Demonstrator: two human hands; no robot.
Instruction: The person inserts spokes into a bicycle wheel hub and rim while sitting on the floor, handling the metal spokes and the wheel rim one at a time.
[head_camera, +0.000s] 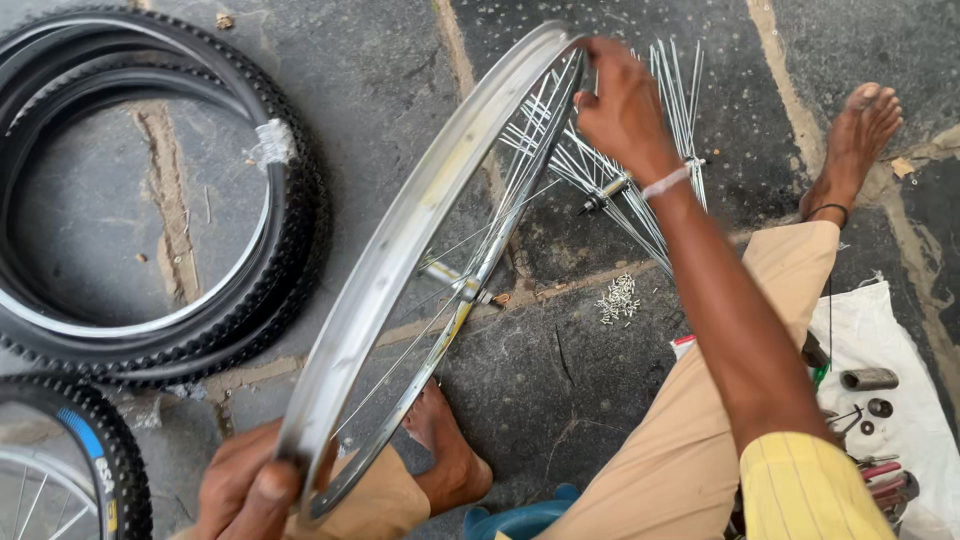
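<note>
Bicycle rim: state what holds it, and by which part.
Both hands hold the bicycle rim. The left hand grips its near, lower edge; the right hand grips the far, upper edge, by the spokes.

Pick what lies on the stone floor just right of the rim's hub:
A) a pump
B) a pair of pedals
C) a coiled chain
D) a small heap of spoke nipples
D: a small heap of spoke nipples sits on the floor right of the rim, below the loose spokes; no chain, pump or pedals show there.
</note>
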